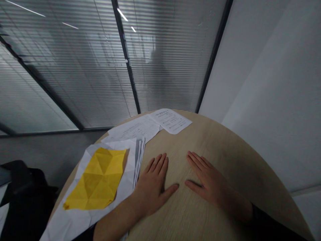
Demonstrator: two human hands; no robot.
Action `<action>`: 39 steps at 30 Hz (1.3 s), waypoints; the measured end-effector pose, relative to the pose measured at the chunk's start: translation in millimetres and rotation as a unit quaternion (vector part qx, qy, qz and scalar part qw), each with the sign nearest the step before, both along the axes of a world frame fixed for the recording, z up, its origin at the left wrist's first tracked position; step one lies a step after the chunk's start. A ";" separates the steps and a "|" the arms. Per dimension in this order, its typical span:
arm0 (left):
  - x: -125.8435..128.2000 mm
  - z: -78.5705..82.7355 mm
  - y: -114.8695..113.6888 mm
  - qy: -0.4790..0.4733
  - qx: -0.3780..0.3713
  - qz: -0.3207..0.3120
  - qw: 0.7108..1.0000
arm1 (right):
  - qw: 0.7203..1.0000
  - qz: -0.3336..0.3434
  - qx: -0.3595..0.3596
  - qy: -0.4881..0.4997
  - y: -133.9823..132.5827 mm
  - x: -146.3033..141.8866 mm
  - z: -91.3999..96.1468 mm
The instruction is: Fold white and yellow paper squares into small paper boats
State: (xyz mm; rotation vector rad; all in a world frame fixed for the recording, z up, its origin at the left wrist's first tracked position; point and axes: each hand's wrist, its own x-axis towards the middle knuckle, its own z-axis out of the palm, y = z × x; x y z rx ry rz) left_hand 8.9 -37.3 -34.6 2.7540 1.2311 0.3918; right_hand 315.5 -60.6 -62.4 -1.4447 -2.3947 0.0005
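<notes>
My left hand (152, 184) lies flat on the round wooden table (225, 157), fingers stretched out, holding nothing. My right hand (207, 179) rests flat beside it, palm down, fingers together and extended, thumbs of both hands pointing toward each other. Just left of my left hand lies a creased yellow paper square (97, 179) on top of a stack of white sheets (120, 190). The left hand's edge touches or nearly touches that stack.
More printed white sheets (140, 129) and a printed page (172, 120) lie at the table's far edge. A dark chair or bag (22, 197) stands at the lower left. Glass partitions with blinds rise behind; a white wall runs along the right.
</notes>
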 end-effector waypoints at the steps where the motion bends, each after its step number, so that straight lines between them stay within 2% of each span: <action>1: -0.1 -0.5 0.0 -0.003 0.003 0.000 1.000 | 1.000 0.001 0.000 0.001 0.0 0.1 -0.1; 30: 0.4 -1.9 0.6 -0.008 0.005 0.000 1.000 | 1.000 0.001 0.003 0.023 -1.6 -2.2 3.8; 32: 1.3 4.4 1.5 -0.006 -0.004 0.000 1.000 | 0.999 0.006 0.003 0.031 0.2 -1.7 7.9; 34: 1.7 17.5 2.0 -0.009 -0.013 -0.002 1.000 | 0.999 0.008 0.002 0.045 5.8 -0.4 14.7; 36: 0.3 36.9 1.9 -0.019 -0.021 -0.003 1.000 | 0.998 0.004 0.004 0.060 16.7 1.2 22.6; 39: -9.8 71.2 2.3 -0.046 -0.032 0.032 0.998 | 0.996 0.017 0.012 0.086 41.7 3.0 31.7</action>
